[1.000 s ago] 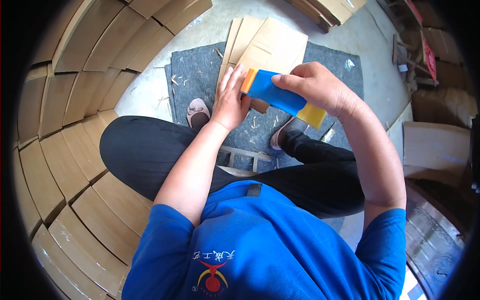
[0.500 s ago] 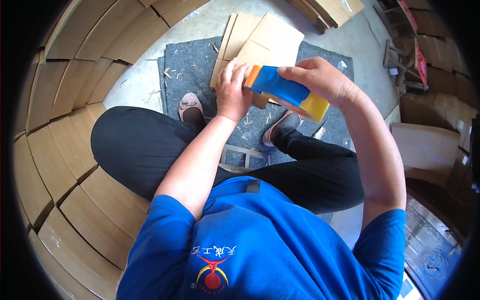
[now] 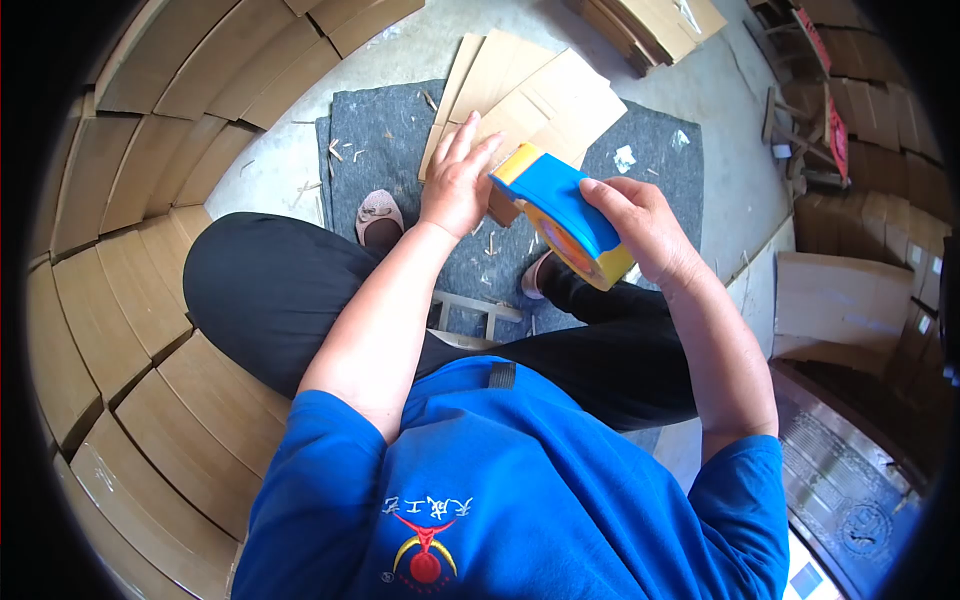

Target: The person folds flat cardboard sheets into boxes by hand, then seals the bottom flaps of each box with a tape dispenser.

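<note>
My right hand (image 3: pixel 645 225) grips a blue and yellow tape dispenser (image 3: pixel 570 205), thumb along its blue top. The dispenser slants down to the right, and its yellow-orange front end lies close to my left hand (image 3: pixel 460 185). That hand rests with its fingers stretched and spread over the near left part of some flat cardboard pieces (image 3: pixel 545 100). Its thumb is hardly visible. The cardboard lies fanned out in front of me, partly covered by my hand and the dispenser.
A dark grey mat (image 3: pixel 390 130) with scraps lies under the cardboard and my feet. Stacked cartons (image 3: pixel 120 340) line the left side. More flat cardboard (image 3: pixel 655 30) is at the far edge, and cartons (image 3: pixel 840 300) stand at right. A metal frame (image 3: pixel 475 312) shows between my legs.
My right hand has come down and nearer to my body, turning the dispenser to a steeper slant. The top cardboard piece has shifted slightly right, while my left hand has moved a little left.
</note>
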A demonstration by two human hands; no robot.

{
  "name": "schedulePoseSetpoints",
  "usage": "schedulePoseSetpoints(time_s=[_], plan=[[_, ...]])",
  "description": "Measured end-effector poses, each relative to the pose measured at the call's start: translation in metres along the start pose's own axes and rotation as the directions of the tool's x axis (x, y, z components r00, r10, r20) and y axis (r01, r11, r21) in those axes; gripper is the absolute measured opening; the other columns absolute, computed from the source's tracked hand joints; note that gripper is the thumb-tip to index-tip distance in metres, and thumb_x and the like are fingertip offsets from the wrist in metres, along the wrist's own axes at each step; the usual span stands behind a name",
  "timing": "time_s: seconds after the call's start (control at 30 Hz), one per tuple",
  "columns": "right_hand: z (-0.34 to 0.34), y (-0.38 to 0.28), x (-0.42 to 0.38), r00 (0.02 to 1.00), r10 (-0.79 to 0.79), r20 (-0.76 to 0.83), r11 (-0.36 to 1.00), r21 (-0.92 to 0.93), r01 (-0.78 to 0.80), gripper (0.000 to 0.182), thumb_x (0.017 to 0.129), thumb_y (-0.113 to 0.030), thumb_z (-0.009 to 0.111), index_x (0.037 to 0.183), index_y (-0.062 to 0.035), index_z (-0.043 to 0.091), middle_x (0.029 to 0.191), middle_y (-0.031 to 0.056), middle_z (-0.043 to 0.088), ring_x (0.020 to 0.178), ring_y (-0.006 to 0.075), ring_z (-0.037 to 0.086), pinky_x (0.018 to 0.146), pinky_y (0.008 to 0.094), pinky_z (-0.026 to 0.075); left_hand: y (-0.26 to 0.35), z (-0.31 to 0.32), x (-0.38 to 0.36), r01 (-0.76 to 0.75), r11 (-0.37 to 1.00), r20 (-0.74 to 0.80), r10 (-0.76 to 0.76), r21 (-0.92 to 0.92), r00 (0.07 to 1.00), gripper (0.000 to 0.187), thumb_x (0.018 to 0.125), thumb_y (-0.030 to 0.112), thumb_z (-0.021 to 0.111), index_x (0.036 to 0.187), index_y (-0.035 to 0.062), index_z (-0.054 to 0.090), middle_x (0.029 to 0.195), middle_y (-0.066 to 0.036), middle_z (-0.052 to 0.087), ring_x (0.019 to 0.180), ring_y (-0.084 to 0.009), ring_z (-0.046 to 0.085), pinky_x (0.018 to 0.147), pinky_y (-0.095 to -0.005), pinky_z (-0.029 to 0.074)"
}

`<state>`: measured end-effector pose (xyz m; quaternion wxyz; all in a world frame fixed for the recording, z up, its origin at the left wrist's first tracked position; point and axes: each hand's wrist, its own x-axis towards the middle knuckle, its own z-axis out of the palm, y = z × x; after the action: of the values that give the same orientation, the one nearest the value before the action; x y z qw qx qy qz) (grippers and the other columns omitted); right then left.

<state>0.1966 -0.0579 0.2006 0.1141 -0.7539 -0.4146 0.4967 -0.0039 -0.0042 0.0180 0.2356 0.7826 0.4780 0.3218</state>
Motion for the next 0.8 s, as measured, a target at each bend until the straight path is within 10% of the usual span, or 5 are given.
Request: schedulePoseSetpoints(time_s=[0.8], plan=[[0.018, 0.057, 0.018, 0.993, -0.110, -0.031, 0.987, 0.115, 0.113, 0.056, 0.093, -0.048, 0.060, 0.114, 0.0037, 0.065, 0.095, 0.0165, 0.071, 0.090, 0.0225, 0.068, 0.082, 0.0355, 0.054, 0.015, -0.046, 0.034, -0.164, 0.937, 0.570, -0.043, 0.308, 0.821, 0.050, 0.101, 0.022, 0.048, 0.148, 0.0355, 0.042, 0.165, -0.006, 0.014, 0.150, -0.0334, 0.018, 0.121, -0.0427, 0.025]])
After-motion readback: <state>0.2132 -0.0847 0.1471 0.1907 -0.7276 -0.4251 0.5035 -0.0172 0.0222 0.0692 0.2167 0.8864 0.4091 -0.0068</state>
